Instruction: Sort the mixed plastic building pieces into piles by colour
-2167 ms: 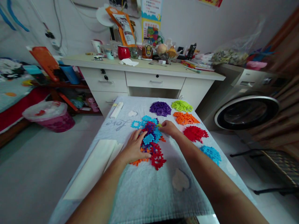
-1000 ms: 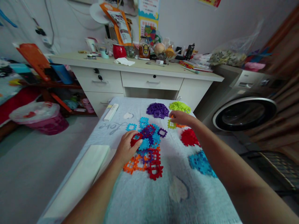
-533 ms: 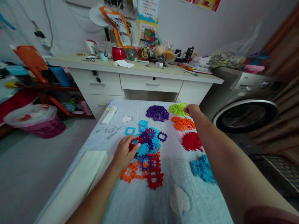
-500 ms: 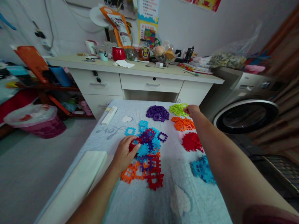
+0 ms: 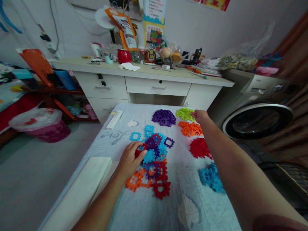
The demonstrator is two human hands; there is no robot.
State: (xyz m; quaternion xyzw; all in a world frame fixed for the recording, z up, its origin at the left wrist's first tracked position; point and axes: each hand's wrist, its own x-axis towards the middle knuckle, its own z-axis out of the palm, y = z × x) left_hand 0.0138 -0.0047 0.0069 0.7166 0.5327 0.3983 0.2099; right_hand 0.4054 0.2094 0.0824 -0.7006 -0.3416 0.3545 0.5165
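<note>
My left hand (image 5: 130, 158) is closed round a red plastic building piece (image 5: 140, 150), its thumb and fingers on either side. Under and beside it lies a mixed heap of notched square pieces: light blue (image 5: 149, 156), purple (image 5: 154, 140), orange (image 5: 136, 179) and red (image 5: 160, 186). At the far right, my right hand (image 5: 200, 116) reaches to the edge of a yellow-green pile (image 5: 184, 113), its fingers slightly apart at the pieces. Nothing shows in those fingers. A purple pile (image 5: 164, 117) lies left of it, an orange pile (image 5: 190, 129) just nearer.
Below my right forearm are a red pile (image 5: 200, 148) and a blue pile (image 5: 210, 177). Long white boxes (image 5: 79, 189) line the table's left side. Behind stands a white desk (image 5: 158, 86) with jars; a washing machine (image 5: 257, 102) is at right, a pink bin (image 5: 48, 126) at left.
The whole view has shifted slightly, so everything sits a little further right. My right fingers have loosened a little at the yellow-green pile. My left hand stays on the red piece.
</note>
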